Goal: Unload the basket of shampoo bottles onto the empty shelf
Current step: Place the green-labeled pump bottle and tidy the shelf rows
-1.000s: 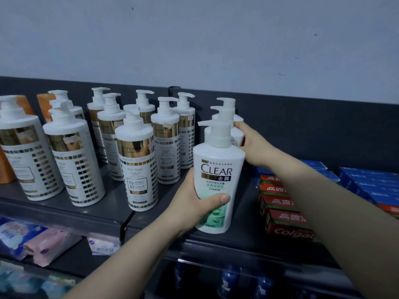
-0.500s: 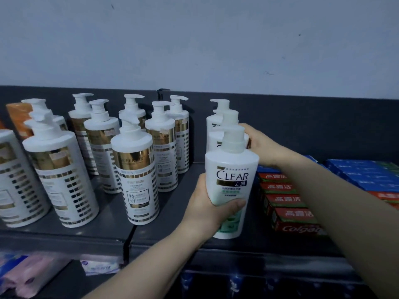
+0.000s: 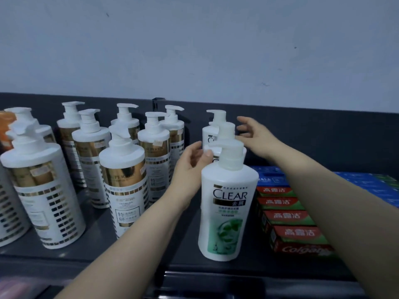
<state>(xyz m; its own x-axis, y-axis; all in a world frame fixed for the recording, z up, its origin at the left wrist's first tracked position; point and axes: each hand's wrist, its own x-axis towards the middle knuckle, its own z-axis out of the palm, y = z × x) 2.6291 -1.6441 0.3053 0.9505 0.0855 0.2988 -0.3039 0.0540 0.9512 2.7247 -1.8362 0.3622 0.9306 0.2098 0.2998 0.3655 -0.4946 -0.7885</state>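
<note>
Left hand (image 3: 190, 169) hovers open, thumb by the front CLEAR bottle (image 3: 227, 208). Right hand (image 3: 254, 137) spreads open beside the rear bottles (image 3: 212, 130).

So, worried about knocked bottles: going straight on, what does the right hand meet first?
Probably the rearmost CLEAR bottle, its pump just beyond the fingertips of the right hand; depth is unclear.

Middle Clear bottle (image 3: 226, 131) mostly hidden
</note>
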